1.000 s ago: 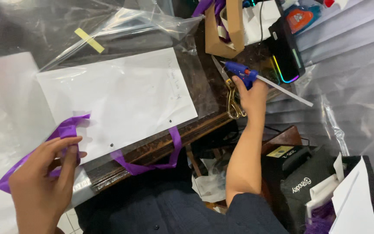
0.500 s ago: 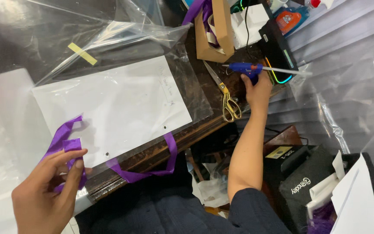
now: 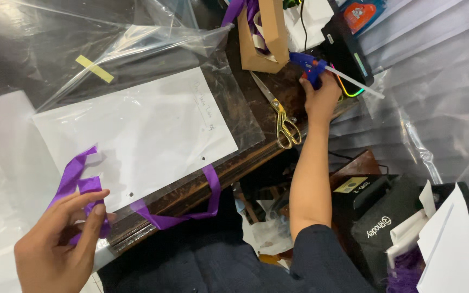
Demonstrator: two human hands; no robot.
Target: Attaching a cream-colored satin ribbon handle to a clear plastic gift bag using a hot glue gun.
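While the left hand (image 3: 55, 244) hung at the near edge of the view, its fingers were loosely curled and its fingertips (image 3: 97, 209) pinched one end of a purple ribbon (image 3: 74, 176). That ribbon ran up beside the left border of a white paper sheet (image 3: 137, 135), and a second stretch of it looped below the near edge of the dark wooden table (image 3: 229, 168), hanging off the front under the sheet's lower right corner. The sheet lay flat on the table beneath a layer of clear plastic film (image 3: 153, 49), which carried a small strip of yellow tape (image 3: 94, 69) at its far left. Just right of the sheet lay gold-handled scissors (image 3: 278, 111), closed, blades pointing away. Farther off, the right hand (image 3: 321, 97) reached along the outstretched arm and was wrapped around the grip of a blue glue gun (image 3: 310, 68), a pale glue stick (image 3: 354, 81) poking out behind it. Beside the gun stood a brown cardboard piece (image 3: 267, 38), with a black device (image 3: 348, 54) just behind the hand. A black bag (image 3: 392, 228) sat low at the right
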